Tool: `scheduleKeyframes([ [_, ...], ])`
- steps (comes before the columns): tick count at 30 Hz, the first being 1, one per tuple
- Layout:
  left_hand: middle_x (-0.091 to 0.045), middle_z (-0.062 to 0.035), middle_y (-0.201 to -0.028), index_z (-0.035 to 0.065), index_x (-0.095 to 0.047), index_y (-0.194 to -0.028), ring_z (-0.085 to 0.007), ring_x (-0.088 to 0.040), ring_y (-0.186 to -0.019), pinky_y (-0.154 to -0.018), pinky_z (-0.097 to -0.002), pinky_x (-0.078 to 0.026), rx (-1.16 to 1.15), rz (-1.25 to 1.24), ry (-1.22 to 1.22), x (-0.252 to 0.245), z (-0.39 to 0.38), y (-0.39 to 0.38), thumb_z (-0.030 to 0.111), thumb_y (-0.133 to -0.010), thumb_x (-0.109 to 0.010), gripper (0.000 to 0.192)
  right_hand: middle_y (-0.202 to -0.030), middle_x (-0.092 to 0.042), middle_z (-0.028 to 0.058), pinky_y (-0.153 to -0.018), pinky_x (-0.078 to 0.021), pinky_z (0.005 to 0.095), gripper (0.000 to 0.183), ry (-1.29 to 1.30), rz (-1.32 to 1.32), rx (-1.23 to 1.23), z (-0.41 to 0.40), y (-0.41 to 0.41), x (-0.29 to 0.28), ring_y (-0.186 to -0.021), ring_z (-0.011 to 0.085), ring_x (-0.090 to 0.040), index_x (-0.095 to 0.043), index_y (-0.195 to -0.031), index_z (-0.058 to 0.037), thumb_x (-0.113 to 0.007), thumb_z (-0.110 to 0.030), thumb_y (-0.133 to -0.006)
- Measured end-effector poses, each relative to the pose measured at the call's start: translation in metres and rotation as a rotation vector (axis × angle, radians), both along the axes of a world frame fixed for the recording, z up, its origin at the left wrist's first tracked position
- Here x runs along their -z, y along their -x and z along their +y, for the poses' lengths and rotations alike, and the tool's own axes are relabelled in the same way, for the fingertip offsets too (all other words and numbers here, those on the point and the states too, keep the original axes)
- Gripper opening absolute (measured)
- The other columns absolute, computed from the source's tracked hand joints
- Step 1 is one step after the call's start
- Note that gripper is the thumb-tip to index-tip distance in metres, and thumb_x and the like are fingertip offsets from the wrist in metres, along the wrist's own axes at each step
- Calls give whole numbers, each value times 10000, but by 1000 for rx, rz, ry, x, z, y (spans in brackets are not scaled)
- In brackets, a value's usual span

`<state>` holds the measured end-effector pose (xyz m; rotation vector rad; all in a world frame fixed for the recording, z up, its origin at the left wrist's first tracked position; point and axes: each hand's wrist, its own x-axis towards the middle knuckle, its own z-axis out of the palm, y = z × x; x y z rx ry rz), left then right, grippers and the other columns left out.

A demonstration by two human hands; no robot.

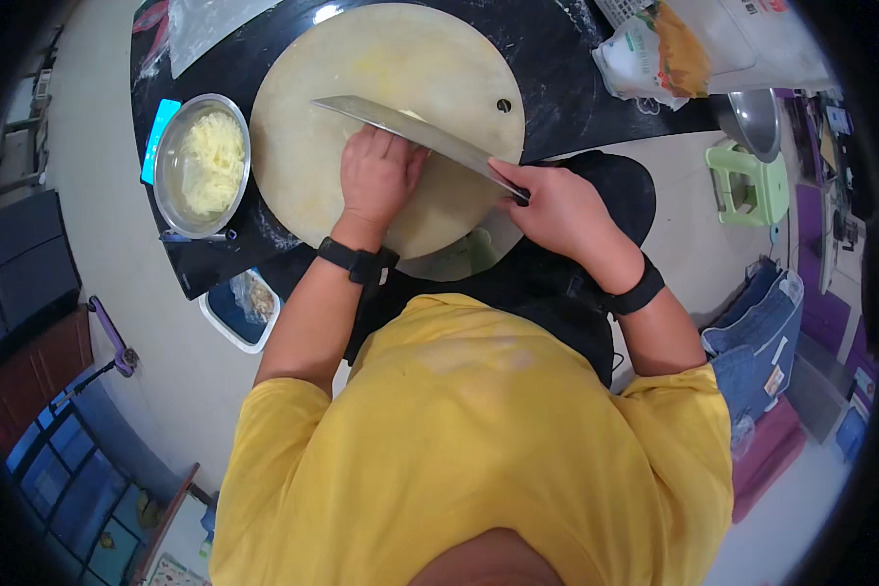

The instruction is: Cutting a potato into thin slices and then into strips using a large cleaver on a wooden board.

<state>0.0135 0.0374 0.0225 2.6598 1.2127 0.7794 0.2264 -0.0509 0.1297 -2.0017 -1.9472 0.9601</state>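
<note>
A large round cutting board (pixel 308 88) lies before me. My right hand (pixel 557 209) grips the dark handle of a wide-bladed kitchen knife (pixel 410 126), whose blade slants across the board up to the left. Against the near side of the blade, my left hand (pixel 377 172) rests with curled fingers. It holds down a pale piece of food (pixel 412 115), mostly hidden by fingers and blade; only a sliver shows past the metal. Left of the board, a metal bowl (pixel 162 187) contains pale yellow shreds (pixel 214 161), which look like shredded potato.
Under the board is a black table (pixel 564 66) with whitish smears. Plastic packages (pixel 652 58) lie at the far right, above a metal bowl (pixel 758 121) on a green stool (pixel 751 183). A white-rimmed container (pixel 212 315) sits below the table's left edge.
</note>
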Motion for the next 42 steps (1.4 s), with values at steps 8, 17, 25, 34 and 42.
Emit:
scheduleKeyframes([
  [8,-592,-100,-938,64,-624,-856,-305,-575,-910,-717,-414,-455,-12,-54,-44,7,4,-4,192,-699,-715,221,-899,-666,167,-740,-513,430,422,114,-57,-85,22,-7,-8,-858,347,-638,-618,-1198,-136,-589,-159,-778],
  [17,-574,-98,-1002,80,-620,-888,-302,-550,-976,-773,-420,-445,-23,-53,-100,9,2,-6,223,-727,-716,236,-923,-641,218,-744,-506,418,482,79,-50,-140,43,1,26,-844,375,-620,-594,-1230,-105,-560,-97,-750],
  [25,-567,-132,-1014,60,-631,-983,-341,-547,-938,-816,-437,-444,-26,-94,-103,10,0,-5,215,-741,-715,300,-957,-644,210,-761,-505,429,474,65,-34,-165,47,6,11,-868,372,-620,-596,-1223,-94,-547,-90,-751],
  [34,-572,-100,-1090,73,-642,-966,-315,-557,-1018,-814,-416,-443,-41,-44,-60,10,1,-3,223,-740,-712,280,-916,-657,208,-765,-511,443,387,187,-4,-168,43,-11,-22,-862,377,-633,-658,-1122,-100,-523,-87,-760],
  [42,-578,-99,-1072,79,-627,-959,-308,-551,-1032,-834,-416,-439,-42,-61,-90,11,-1,-5,242,-741,-718,287,-891,-657,208,-752,-508,450,352,80,-20,-175,51,1,29,-854,380,-634,-660,-1078,-76,-514,-95,-758],
])
